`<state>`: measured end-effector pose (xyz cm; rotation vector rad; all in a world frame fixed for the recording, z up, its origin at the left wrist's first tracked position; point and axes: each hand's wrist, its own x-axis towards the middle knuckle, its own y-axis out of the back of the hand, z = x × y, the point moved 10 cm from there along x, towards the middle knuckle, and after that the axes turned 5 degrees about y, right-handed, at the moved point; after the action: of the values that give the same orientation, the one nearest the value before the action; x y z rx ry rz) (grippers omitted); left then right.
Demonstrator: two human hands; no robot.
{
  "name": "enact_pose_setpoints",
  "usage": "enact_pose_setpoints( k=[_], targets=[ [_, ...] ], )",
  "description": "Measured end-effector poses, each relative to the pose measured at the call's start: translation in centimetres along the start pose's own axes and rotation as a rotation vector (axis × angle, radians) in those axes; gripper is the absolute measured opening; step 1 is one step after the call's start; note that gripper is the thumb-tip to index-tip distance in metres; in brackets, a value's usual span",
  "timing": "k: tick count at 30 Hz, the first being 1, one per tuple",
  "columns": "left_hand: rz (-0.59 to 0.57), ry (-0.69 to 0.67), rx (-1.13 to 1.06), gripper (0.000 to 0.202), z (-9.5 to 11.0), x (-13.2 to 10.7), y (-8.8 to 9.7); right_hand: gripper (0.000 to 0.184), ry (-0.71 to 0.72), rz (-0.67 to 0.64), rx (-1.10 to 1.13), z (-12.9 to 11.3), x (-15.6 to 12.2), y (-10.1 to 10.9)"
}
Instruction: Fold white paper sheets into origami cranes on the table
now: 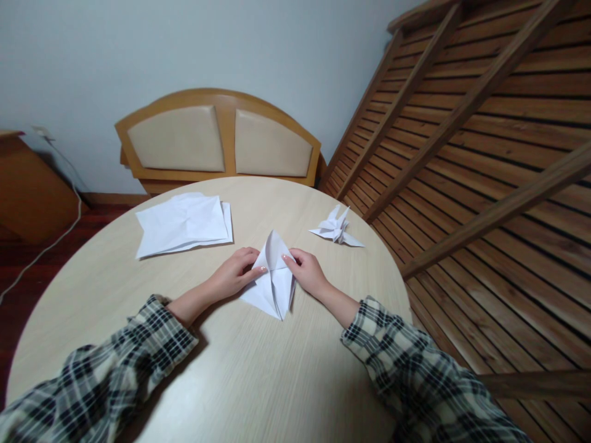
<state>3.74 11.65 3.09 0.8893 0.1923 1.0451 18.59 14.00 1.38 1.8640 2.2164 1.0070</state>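
grip of left hand (233, 272) and right hand (310, 272) clamps folded paper (277, 284) over the table (240, 375).

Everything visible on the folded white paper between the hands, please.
The folded white paper looks thin and plain, with layered flaps in a roughly kite-like outline. One point faces away from the person, another toward them. An edge or crease crosses its middle; below that, a dark gap runs between flaps toward the near point. The left hand grips its left side, the right hand its upper right, both thumbs on top. It's over the round table; contact underneath is unclear.
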Motion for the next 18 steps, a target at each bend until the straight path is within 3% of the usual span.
enact_pose_setpoints(
  k=[18],
  targets=[
    [0.037, -0.017, 0.030, 0.030, 0.07, 0.15, 0.21, 0.027, 0.023, 0.020, 0.042, 0.13, 0.08, 0.10]
  ],
)
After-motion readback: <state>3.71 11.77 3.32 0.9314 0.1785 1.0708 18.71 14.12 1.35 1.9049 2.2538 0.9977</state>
